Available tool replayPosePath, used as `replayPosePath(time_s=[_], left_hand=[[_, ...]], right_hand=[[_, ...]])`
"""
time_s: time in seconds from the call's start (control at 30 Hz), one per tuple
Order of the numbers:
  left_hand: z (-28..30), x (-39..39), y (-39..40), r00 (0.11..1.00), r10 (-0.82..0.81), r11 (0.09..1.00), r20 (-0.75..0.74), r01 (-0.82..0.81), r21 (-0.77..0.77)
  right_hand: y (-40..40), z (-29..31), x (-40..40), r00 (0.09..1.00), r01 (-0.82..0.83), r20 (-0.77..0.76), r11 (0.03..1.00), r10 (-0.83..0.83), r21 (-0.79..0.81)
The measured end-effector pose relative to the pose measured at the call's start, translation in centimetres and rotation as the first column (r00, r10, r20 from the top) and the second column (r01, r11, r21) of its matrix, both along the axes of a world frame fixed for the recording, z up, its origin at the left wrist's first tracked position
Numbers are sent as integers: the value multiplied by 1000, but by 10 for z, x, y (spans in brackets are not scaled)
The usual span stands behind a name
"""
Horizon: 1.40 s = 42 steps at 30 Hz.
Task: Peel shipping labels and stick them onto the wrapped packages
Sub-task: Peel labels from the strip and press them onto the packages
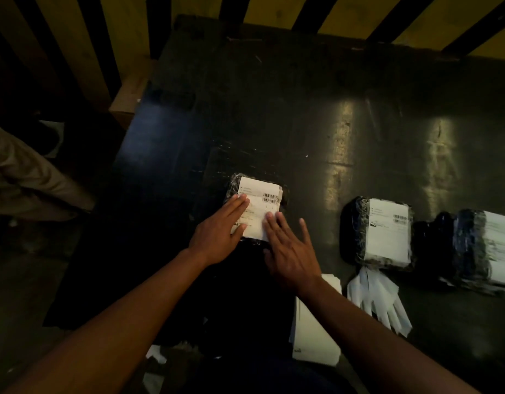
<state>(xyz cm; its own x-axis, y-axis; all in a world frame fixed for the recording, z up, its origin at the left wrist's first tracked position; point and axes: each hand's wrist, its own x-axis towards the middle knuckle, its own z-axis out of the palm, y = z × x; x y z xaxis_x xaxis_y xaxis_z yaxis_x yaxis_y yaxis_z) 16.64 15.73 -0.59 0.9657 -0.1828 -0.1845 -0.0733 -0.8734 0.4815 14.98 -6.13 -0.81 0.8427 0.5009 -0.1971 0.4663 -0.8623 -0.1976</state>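
Now, dim light blurs the shipping label (259, 207) print (barcodes barely readable); left hand (221, 231) and right hand (291, 251) lie flat, fingers straight, pressing it onto the wrapped package (234, 184).

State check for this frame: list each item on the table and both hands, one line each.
Left package: labelled, lying flat.
Label: stuck on, pressed by both hands.
Left hand: flat on label.
Right hand: flat, fingertips on label.
Middle package: labelled.
Right package: labelled, blurred.
Label stack: unused.
Peeled backings: discarded, fanned.
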Motion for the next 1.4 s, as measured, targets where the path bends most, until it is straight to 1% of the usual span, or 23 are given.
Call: replayPosePath(time_s=[0.07,0.13,0.2,0.27,0.33,0.43,0.5,0.57,0.6,0.67,0.73,0.9,0.97,1.03,1.17,1.23,1.3,1.4], left_hand=[[-1,0,-1,1000,2,1000,-6,-2,18],[-3,0,-1,1000,1,1000,-3,-1,25],[-4,0,-1,1000,-6,1000,11,6,20],[-5,0,0,1000,-17,1000,7,17,19],[-6,1,2,999,-32,999,5,31,26],[-8,2,5,998,-56,998,-3,56,36],[-6,3,7,998,-64,997,-21,65,44],[-5,2,5,995,-92,994,-43,95,57],[-4,-1,3,990,-130,987,-48,134,86],[-8,-15,-5,969,-244,943,-22,243,226],[-13,-34,-11,951,-308,897,12,285,338],[-13,-59,18,951,-308,882,32,273,383],[-12,-67,35,946,-324,859,2,293,420],[-6,-67,43,946,-322,858,-30,305,413],[12,-47,21,948,-313,913,53,285,294],[15,-38,3,947,-316,922,54,293,252],[15,-33,-6,952,-300,930,62,277,243],[15,-31,8,968,-240,947,76,216,237]], right_hand=[[-12,1,-5,999,43,-1,999,-43,-11],[-4,6,-6,996,85,-7,996,-84,30],[16,10,-8,998,58,-14,995,-57,87],[35,7,-18,998,4,-64,995,3,102],[39,1,-33,995,13,-99,998,-7,61],[19,-6,-48,998,19,-63,999,-21,-29],[9,-6,-48,998,16,-58,999,-18,-34],[8,-6,-46,996,25,-88,1000,-26,-6],[9,-6,-45,994,31,-105,1000,-31,-1],[12,-5,-45,992,41,-118,999,-42,-15],[12,-2,-47,992,44,-115,999,-47,-30],[10,1,-47,992,36,-118,998,-41,-45],[11,2,-47,990,39,-134,998,-46,-51],[13,3,-47,988,52,-144,998,-58,-47],[17,5,-44,982,98,-161,995,-100,-17],[17,7,-43,979,108,-171,994,-109,-15],[16,9,-40,980,100,-170,995,-102,-25],[13,12,-36,980,97,-171,995,-100,-26]])
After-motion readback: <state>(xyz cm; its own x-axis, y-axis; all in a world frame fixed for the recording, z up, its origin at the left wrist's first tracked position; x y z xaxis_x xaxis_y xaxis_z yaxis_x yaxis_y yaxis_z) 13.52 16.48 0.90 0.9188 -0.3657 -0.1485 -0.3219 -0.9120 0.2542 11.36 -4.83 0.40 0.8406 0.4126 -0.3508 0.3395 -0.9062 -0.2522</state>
